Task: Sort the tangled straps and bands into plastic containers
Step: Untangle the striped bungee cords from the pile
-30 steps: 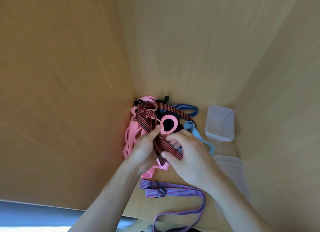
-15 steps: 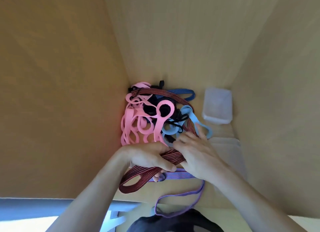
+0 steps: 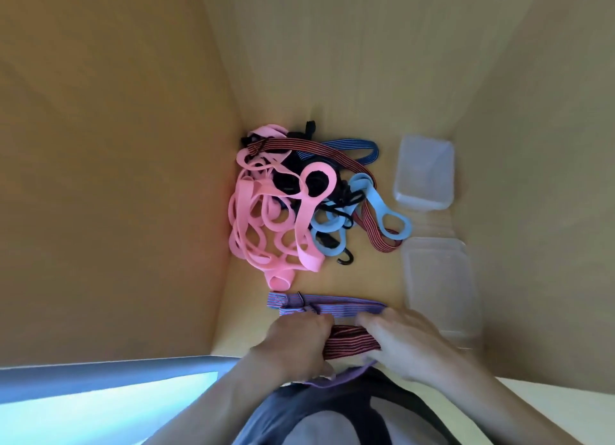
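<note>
Red striped strap (image 3: 352,343) now freed, well clear of pile (image 3: 266,218); left hand (image 3: 293,348) fingers clutch it, right hand (image 3: 409,344) hold unclear.

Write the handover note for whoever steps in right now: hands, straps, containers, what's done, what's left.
Left hand: grips one end of the red-striped strap at the near edge.
Right hand: lies over the strap's other end; its grip is hidden.
Purple striped strap: laid flat just beyond the hands.
Pile, left corner: pink bands, light blue bands, blue striped strap and second red-striped strap, all tangled.
Small container and large container, on the right: both look empty.
Done: two straps are clear of the pile.
Left: untangle the rest and fill the containers.
</note>
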A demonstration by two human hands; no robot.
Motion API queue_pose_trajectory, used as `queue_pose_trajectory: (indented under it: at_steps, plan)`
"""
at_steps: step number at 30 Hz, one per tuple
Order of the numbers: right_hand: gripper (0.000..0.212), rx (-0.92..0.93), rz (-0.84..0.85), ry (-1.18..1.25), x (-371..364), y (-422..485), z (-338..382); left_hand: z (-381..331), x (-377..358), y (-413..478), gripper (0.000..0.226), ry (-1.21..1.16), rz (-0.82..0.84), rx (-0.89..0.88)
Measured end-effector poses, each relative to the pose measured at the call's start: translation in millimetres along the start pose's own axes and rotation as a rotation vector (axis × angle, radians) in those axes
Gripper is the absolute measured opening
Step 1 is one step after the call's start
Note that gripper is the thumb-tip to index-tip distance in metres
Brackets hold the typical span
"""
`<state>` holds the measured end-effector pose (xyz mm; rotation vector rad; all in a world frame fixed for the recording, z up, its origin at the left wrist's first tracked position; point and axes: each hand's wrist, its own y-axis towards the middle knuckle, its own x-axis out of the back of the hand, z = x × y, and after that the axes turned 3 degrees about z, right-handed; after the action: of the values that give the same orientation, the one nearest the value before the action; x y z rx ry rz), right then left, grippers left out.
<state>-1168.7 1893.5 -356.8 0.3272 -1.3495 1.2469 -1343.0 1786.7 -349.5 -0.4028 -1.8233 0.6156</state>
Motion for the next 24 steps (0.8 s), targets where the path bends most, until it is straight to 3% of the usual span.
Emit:
queue_pose_trajectory:
  at_steps: [2, 5, 9, 18, 24]
  plan:
    - [0.031, 0.007, 0.025, -0.002, -9.1, -2.4, -1.2, -3.2, -6.4, 4.9, 0.047, 0.059, 0.014, 0.032]
    - [0.030, 0.000, 0.044, -0.002, -13.7, -1.6, -5.5, -8.9, -12.0, 10.4, 0.028, 0.168, -0.024, 0.027]
    - [0.037, -0.008, 0.048, 0.009, -15.5, 3.1, -5.1, -4.6, -10.6, 12.3, 0.030, 0.256, -0.057, 0.007]
    - [0.062, -0.009, 0.013, 0.118, -6.0, 33.2, 14.5, 24.8, 16.3, 13.0, 0.030, 0.315, -0.320, 0.043]
    - [0.055, -0.027, -0.080, 0.050, -12.1, 46.1, 15.4, 33.8, 6.3, 12.1, 0.048, 0.256, -0.442, -0.010]
